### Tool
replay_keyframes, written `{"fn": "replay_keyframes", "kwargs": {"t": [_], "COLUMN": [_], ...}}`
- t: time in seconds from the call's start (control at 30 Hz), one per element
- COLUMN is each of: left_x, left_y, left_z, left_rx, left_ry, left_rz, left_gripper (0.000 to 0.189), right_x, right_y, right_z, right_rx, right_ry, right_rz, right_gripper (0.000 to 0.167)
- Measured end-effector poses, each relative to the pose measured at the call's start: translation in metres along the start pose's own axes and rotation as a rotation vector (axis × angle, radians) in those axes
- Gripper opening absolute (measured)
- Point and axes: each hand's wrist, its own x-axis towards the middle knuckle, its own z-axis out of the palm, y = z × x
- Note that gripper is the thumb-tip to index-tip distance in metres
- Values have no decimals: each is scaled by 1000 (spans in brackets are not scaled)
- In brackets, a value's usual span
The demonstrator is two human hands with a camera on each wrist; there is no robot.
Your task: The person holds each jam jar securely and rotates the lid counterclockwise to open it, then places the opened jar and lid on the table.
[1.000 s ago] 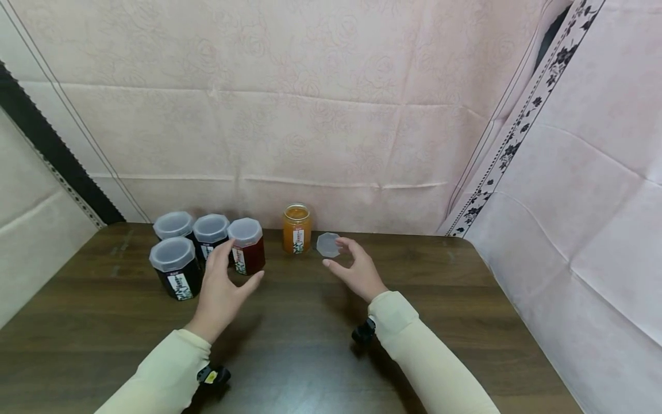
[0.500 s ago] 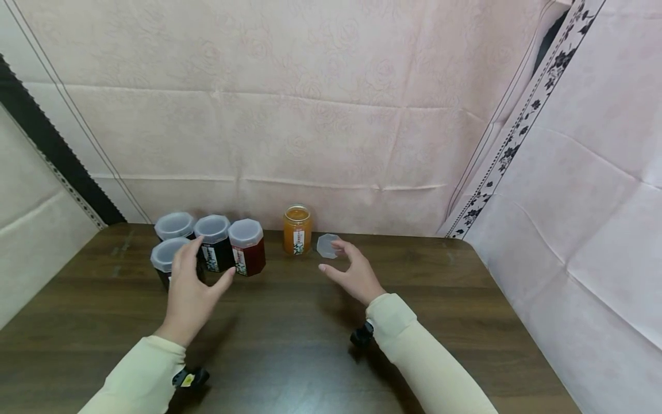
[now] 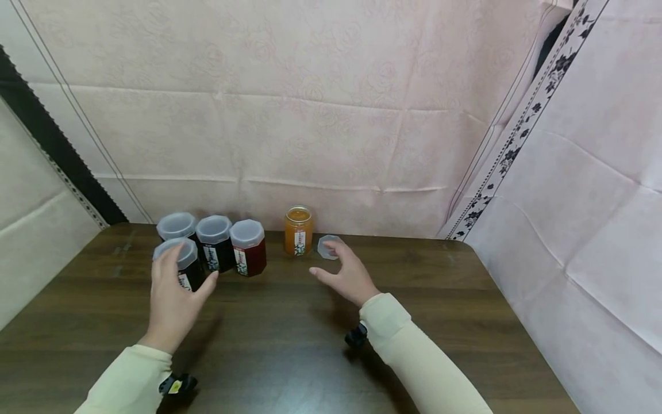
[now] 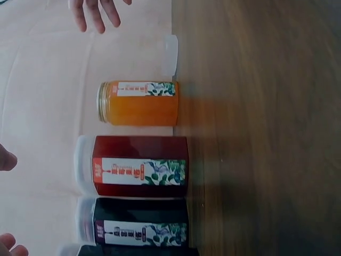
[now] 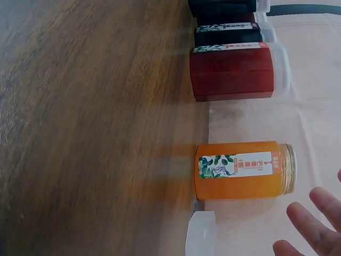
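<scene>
Left hand (image 3: 172, 302) shifted left; right hand (image 3: 350, 279) near lid (image 3: 323, 250); both hands' fingers relaxed; only head view looks into orange jar (image 3: 298, 234).

A dark brown wood-grain tabletop (image 3: 439, 345) with rounded far corners fills the near area, pale scuffs (image 3: 121, 250) marking its far left. Behind it hangs a creased, pale pink, rose-patterned cloth (image 3: 331, 132). A whitish cloth (image 3: 589, 213) with a black-and-white floral border (image 3: 509, 155) hangs right; a jagged-edged black strip (image 3: 57, 138) slants down at left.
</scene>
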Motion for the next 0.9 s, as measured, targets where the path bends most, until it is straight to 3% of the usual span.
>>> {"fn": "replay_keyframes", "kwargs": {"t": [0.13,0.33,0.6,0.9], "left_x": [-1,-2,-1,-1], "left_y": [-2,-12,-18,-22], "left_z": [-6,-10,-13,-16], "left_rx": [4,-14,-20,-7], "left_ry": [-13,26,62,37], "left_rz": [-41,-41,-42,-115], "left_gripper": [75,75,75,77], "right_x": [0,-1,0,2], "right_y": [-3,-10,-17,-25], "right_z": [2,4,8,15], "right_rx": [-53,-113,-94,-91], "right_ry": [-4,-14,-30,-50], "right_rz": [1,-17,-28,-28], "right_gripper": [70,71,72,73]}}
